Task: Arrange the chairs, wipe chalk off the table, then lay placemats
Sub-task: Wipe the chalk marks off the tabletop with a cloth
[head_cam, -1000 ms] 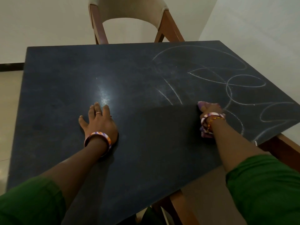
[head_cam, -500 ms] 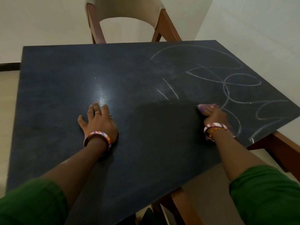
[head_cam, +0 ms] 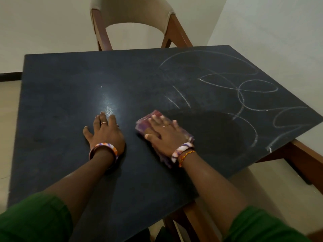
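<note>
A dark table [head_cam: 61, 95] fills the view. White chalk scribbles [head_cam: 244, 91] loop across its right half, and short chalk streaks [head_cam: 180, 100] lie near the middle. My right hand [head_cam: 164, 133] presses flat on a purple cloth [head_cam: 148, 121] at the table's centre. My left hand [head_cam: 104, 131] rests flat on the tabletop just left of it, fingers spread, holding nothing. A chair with a beige curved back [head_cam: 132, 16] stands at the far side of the table.
A wooden table frame [head_cam: 307, 154] shows under the right edge, and a wooden leg [head_cam: 188, 224] under the near edge. A white wall [head_cam: 271, 32] runs close along the right side. Pale floor [head_cam: 7, 102] lies to the left.
My right hand has slid the cloth leftward from the chalk loops to the table's centre, leaving a darker wiped patch. My left hand has stayed in place.
</note>
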`<state>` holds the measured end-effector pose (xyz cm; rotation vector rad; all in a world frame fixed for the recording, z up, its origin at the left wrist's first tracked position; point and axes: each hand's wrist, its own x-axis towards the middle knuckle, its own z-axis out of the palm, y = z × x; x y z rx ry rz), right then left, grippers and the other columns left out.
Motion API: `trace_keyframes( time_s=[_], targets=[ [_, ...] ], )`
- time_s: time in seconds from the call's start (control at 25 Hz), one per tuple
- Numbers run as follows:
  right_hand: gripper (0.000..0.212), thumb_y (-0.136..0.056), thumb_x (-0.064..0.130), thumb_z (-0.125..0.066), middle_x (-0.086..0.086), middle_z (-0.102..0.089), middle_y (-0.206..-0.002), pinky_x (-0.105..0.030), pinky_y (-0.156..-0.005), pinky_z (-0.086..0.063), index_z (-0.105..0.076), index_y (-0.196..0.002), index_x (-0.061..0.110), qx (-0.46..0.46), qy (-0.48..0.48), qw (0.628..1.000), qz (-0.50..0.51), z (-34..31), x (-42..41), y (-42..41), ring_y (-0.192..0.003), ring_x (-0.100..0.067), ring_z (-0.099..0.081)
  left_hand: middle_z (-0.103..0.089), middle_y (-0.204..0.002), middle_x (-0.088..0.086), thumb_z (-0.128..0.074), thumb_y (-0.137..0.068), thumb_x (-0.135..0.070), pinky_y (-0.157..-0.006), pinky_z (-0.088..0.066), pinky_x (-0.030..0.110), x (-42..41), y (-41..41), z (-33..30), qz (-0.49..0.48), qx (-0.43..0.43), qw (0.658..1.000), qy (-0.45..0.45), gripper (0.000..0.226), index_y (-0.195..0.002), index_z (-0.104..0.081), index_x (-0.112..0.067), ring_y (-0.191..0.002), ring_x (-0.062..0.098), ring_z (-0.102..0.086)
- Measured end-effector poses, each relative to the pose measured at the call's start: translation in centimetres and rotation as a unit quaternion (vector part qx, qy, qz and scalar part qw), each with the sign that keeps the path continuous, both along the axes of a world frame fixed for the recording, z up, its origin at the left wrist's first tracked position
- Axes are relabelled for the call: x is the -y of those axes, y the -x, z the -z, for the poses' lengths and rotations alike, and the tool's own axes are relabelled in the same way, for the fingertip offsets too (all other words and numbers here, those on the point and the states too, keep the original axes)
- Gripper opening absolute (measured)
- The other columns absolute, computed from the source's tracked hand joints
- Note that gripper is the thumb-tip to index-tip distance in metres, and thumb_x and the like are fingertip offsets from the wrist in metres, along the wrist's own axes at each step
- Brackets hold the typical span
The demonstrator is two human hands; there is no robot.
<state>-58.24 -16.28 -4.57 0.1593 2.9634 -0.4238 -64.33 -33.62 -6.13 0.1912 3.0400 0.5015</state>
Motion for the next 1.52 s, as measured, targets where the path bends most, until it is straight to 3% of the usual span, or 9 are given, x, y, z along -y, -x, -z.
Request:
trace_keyframes(
  time_s=[0.24,0.36,0.52,0.6,0.88,0.96,1.2,1.4,1.52],
  targets=[
    [0.07,-0.094,0.061,-0.017,-0.001,0.006,-0.159,-0.059,-0.113,0.002,-0.002,-0.151,0.024,0.066,-0.044,0.93,0.36,0.1,-13.5,-1.0,-0.146,-0.027,0.007,-0.01,-0.156,0.01,-0.03,-0.096,-0.025,-0.111,-0.005,0.057,-0.3,0.1,0.2,-0.006,0.002,1.0,0.011,0.045,-0.14,-0.026,-0.018,-0.144,0.025,-0.005],
    [0.076,-0.09,0.066,-0.024,0.001,0.008,-0.159,-0.058,-0.112,0.003,-0.001,-0.151,0.027,0.056,-0.06,0.957,0.279,0.3,-8.5,1.3,-0.145,-0.029,0.008,-0.009,-0.156,0.01,-0.03,-0.096,-0.024,-0.111,-0.005,0.057,-0.4,0.2,0.2,-0.007,0.004,1.0,0.014,0.045,-0.14,-0.025,-0.018,-0.144,0.025,-0.004],
    [0.06,-0.097,0.046,-0.031,0.009,0.001,-0.159,-0.051,-0.114,0.004,-0.009,-0.15,0.032,0.006,-0.034,0.999,-0.007,0.6,3.1,2.7,-0.146,-0.02,0.006,-0.009,-0.156,0.009,-0.031,-0.097,-0.025,-0.111,-0.005,0.056,-0.2,0.0,0.1,-0.005,0.008,1.0,0.011,0.045,-0.141,-0.026,-0.018,-0.144,0.024,-0.005],
    [0.054,-0.098,0.039,-0.033,0.013,-0.003,-0.158,-0.047,-0.116,0.003,-0.014,-0.149,0.035,0.004,-0.009,0.999,-0.043,0.3,2.1,3.3,-0.146,-0.014,0.002,-0.01,-0.156,0.008,-0.03,-0.097,-0.026,-0.112,-0.005,0.056,-0.1,0.0,0.0,-0.003,0.003,1.0,0.006,0.044,-0.14,-0.028,-0.018,-0.144,0.023,-0.006],
    [0.046,-0.101,0.028,-0.026,0.0,-0.009,-0.159,-0.057,-0.115,-0.003,-0.027,-0.147,0.028,0.041,-0.031,0.954,0.296,-0.6,-13.4,3.9,-0.145,-0.029,-0.006,-0.009,-0.156,0.009,-0.03,-0.096,-0.025,-0.111,-0.006,0.056,-0.3,0.1,0.3,-0.009,0.001,1.0,0.016,0.042,-0.137,-0.027,-0.018,-0.144,0.024,-0.004],
    [0.046,-0.101,0.026,-0.027,-0.006,-0.013,-0.158,-0.054,-0.115,-0.006,-0.029,-0.147,0.022,0.019,-0.054,0.955,0.291,-0.6,-10.9,4.8,-0.143,-0.034,-0.011,-0.008,-0.156,0.01,-0.03,-0.095,-0.025,-0.111,-0.006,0.057,-0.4,0.2,0.5,-0.011,0.002,1.0,0.02,0.042,-0.137,-0.027,-0.018,-0.143,0.025,-0.004],
    [0.048,-0.097,0.018,-0.038,0.0,-0.023,-0.156,-0.034,-0.117,-0.004,-0.033,-0.145,0.022,-0.052,0.046,0.998,-0.011,1.3,1.1,7.4,-0.145,-0.023,-0.014,-0.007,-0.156,0.008,-0.03,-0.097,-0.027,-0.113,-0.004,0.055,-0.1,0.1,0.2,-0.004,0.008,1.0,0.016,0.046,-0.141,-0.023,-0.02,-0.144,0.023,-0.002],
    [0.043,-0.093,0.024,-0.034,-0.001,-0.044,-0.143,-0.039,-0.108,-0.033,-0.048,-0.129,0.043,-0.075,0.02,0.979,0.187,0.2,-11.7,6.8,-0.126,-0.027,-0.046,-0.005,-0.157,0.008,-0.031,-0.098,-0.03,-0.113,0.001,0.05,0.5,-0.3,-0.3,0.011,0.023,1.0,0.001,0.049,-0.145,-0.023,-0.018,-0.145,0.021,-0.001],
    [0.042,-0.094,0.023,-0.032,-0.009,-0.049,-0.136,-0.045,-0.107,-0.034,-0.05,-0.13,0.034,-0.035,0.02,0.947,0.318,-0.6,-14.6,6.9,-0.121,-0.033,-0.048,-0.015,-0.155,0.012,-0.04,-0.095,-0.028,-0.113,-0.004,0.047,0.2,0.7,-0.7,0.032,0.007,0.999,-0.004,0.042,-0.135,-0.038,-0.015,-0.143,0.026,-0.008]
  ],
)
